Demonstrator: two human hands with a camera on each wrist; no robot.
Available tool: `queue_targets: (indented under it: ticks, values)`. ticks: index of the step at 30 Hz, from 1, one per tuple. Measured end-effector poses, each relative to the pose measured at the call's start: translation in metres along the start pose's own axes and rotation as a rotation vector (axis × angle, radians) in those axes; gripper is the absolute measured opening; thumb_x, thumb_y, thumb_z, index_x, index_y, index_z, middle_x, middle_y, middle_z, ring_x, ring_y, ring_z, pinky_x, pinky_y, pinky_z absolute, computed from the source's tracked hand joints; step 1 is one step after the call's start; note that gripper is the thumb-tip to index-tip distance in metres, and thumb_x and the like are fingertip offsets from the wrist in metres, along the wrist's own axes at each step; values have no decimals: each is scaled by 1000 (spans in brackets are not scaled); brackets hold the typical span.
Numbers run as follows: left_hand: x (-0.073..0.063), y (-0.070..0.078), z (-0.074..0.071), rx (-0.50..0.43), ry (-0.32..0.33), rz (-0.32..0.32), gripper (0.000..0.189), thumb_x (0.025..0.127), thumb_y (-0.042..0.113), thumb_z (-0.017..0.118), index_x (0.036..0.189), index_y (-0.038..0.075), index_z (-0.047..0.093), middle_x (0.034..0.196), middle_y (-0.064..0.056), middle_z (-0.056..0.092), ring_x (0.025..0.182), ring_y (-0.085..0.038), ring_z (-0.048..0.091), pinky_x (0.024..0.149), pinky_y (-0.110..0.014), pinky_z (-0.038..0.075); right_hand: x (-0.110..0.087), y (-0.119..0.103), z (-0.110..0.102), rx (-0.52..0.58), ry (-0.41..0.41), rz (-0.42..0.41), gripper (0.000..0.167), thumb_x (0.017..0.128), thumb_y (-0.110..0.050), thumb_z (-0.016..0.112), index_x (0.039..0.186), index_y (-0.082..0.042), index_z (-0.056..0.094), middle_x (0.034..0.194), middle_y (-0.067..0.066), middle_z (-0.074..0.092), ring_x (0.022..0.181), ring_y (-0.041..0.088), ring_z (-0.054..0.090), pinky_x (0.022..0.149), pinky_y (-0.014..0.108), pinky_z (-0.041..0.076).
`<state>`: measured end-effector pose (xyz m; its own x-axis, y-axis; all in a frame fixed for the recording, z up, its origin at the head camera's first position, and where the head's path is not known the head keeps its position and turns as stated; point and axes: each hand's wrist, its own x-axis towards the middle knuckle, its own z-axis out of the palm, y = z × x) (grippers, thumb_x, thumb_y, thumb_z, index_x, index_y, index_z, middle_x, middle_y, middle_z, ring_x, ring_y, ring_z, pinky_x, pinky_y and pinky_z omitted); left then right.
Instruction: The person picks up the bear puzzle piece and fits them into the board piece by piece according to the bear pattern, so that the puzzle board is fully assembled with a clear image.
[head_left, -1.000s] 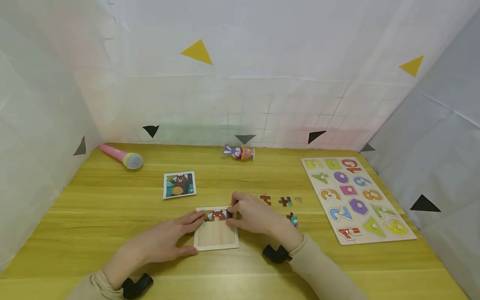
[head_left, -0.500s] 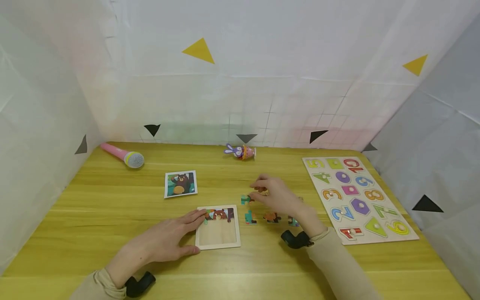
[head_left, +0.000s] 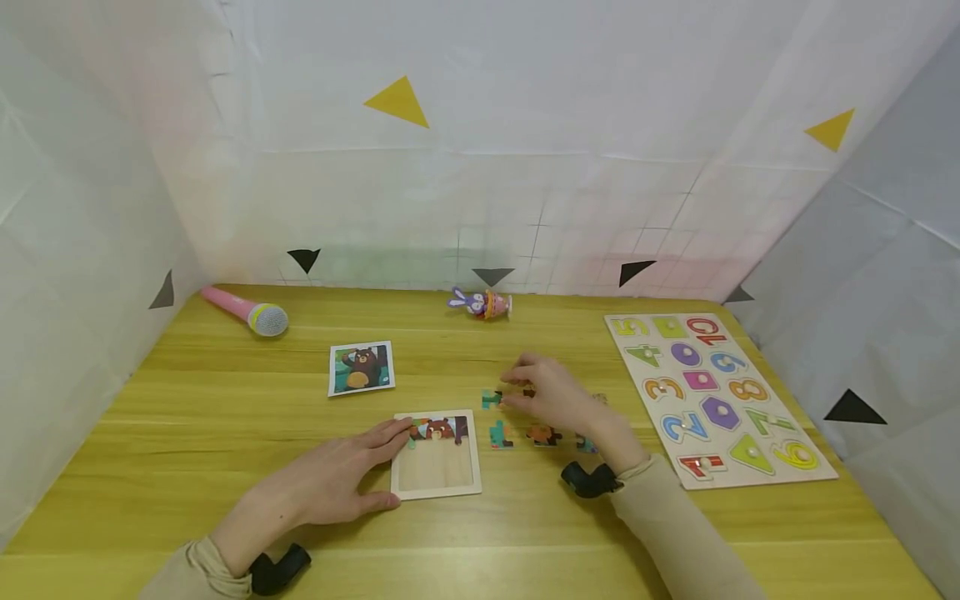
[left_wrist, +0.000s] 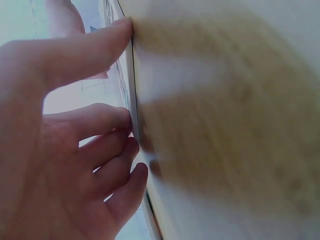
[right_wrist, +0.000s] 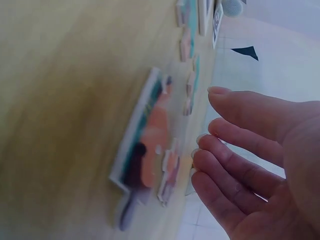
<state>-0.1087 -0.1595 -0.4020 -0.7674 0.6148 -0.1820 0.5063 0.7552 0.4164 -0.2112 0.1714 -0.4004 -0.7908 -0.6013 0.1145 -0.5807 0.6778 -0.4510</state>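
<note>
My left hand (head_left: 333, 475) rests at the left side of a square wooden puzzle tray (head_left: 476, 475), fingertips on its upper left rim and thumb by the lower left corner. A row of bear picture pieces (head_left: 438, 428) fills the tray's top; bare wood shows below. My right hand (head_left: 551, 392) hovers over several loose jigsaw pieces right of the tray, partly hiding some. Nothing shows between its thumb and fingers in the right wrist view. Near its fingertips lies a green and brown piece (head_left: 491, 399); an orange and brown piece (head_left: 543, 434) lies below the hand.
A bear picture card (head_left: 362, 368) lies behind the tray. Farther back are a pink toy microphone (head_left: 243, 312) and a purple rabbit toy (head_left: 482, 303). On the right lies a number and shape peg board (head_left: 701, 382). White sheeting (head_left: 480, 192) walls in the table.
My right hand has left the tray's top right corner, where a dark piece now sits, and moved right over the loose pieces. My left hand has stayed at the tray.
</note>
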Motion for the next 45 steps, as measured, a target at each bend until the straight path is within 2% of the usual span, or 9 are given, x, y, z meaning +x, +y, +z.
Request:
queue_targets:
  ticks: [6,21,32,40,45]
  values:
    - [0,0,0,-2,2,5,81,96,55,59,159,16,28,168,-1,18,146,-31,37,108,-55,42,0,-1,4,0,-36,5,31,91,-23,76,116,-5,74,105,6,64,82,18,59,67,24,47]
    - [0,-3,2,-11,5,9,81,95,57,58,159,17,29,168,1,17,147,-29,34,110,-54,41,0,3,11,38,-23,-17,28,91,-19,75,115,-5,75,99,4,61,76,14,51,63,23,43]
    - [1,-3,1,-14,13,19,81,95,58,58,159,16,29,168,1,16,147,-30,35,110,-54,41,1,2,13,-2,1,-41,18,90,-17,75,104,-7,77,94,3,61,74,11,52,64,22,45]
    - [2,-4,1,-23,20,24,81,95,57,59,158,15,30,168,0,18,144,-31,39,108,-54,43,2,0,13,-44,-10,-48,16,91,-19,74,102,-7,75,93,2,60,78,12,55,69,25,50]
    - [2,-4,1,-19,24,17,80,95,56,61,158,17,32,167,1,19,146,-30,36,110,-55,41,1,-1,13,-58,-4,-66,16,92,-19,73,101,-6,74,92,2,59,78,12,54,69,24,49]
